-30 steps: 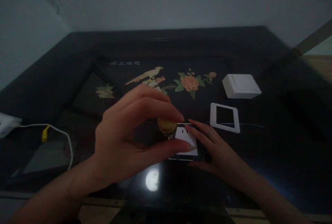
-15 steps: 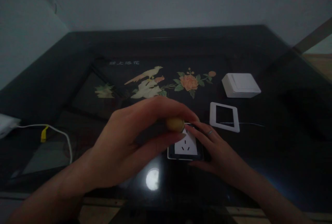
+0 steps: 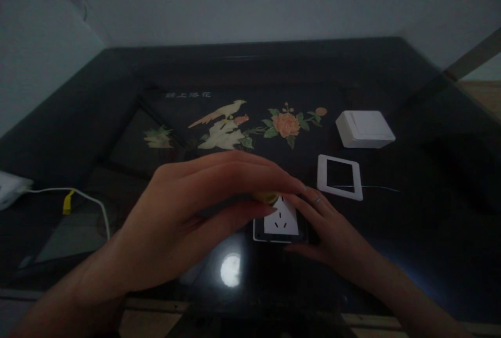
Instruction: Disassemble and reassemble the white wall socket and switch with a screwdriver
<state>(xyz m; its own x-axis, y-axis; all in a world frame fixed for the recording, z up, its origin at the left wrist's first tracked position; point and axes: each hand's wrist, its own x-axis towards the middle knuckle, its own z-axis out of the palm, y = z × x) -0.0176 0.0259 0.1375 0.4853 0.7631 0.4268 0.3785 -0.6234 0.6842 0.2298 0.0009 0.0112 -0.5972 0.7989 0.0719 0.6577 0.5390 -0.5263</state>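
Note:
My left hand [image 3: 188,213] is pinched round a small yellow knob-like handle [image 3: 266,197], most of it hidden under my fingers; what it belongs to I cannot make out. It hovers over the upper left corner of a white wall socket [image 3: 281,220] lying face up on the dark glossy table [image 3: 410,223]. My right hand [image 3: 324,223] lies on the socket's right side, its fingers holding the edge steady, a ring on one finger.
A white square frame [image 3: 338,177] lies just right of the socket, with a white switch module [image 3: 365,129] behind it. A white cable with a yellow clip [image 3: 69,201] runs along the left. Painted bird and flower inlay [image 3: 250,124] marks the table's middle. A lamp reflection [image 3: 230,270] glares near the front edge.
My left hand has lowered and flattened, carrying the yellow handle rightward and down toward the socket, so more of the handle is covered. My right hand has stayed on the socket.

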